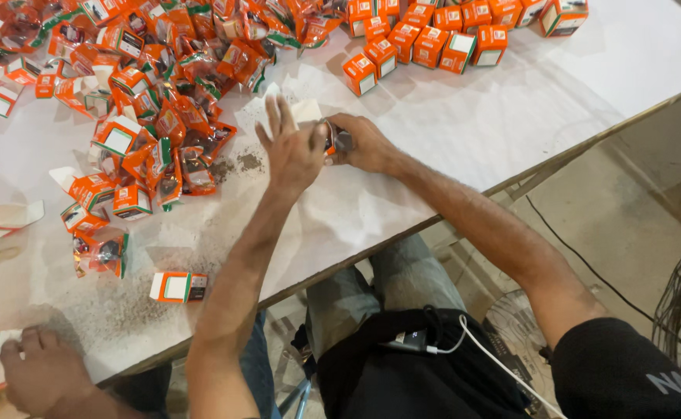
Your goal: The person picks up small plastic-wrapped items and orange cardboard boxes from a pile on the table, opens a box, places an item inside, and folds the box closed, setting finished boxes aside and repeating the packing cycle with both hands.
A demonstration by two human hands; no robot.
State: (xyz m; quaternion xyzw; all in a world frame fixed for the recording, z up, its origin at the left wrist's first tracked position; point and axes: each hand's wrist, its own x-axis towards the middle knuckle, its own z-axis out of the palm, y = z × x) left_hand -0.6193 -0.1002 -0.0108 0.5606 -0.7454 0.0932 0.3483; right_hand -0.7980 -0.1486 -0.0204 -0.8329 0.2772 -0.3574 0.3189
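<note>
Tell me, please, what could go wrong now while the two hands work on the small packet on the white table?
1. The right hand pinches a small orange packet while the left hand is open over it; the packet could slip from the grip.
2. Dark spilled powder lies close by; it might dirty the hands or packets.
3. The loose packet pile is crowded; a sweep of the arm could push some off the table.

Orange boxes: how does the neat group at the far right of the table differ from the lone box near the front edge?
The far group of boxes stands upright, packed side by side in rows; the lone box lies on its side, apart from the rest. The group sits on bare white table; the lone box lies amid dark scattered grit. Both are small orange cartons with white panels, and neither is touched by the left hand or right hand.
</note>
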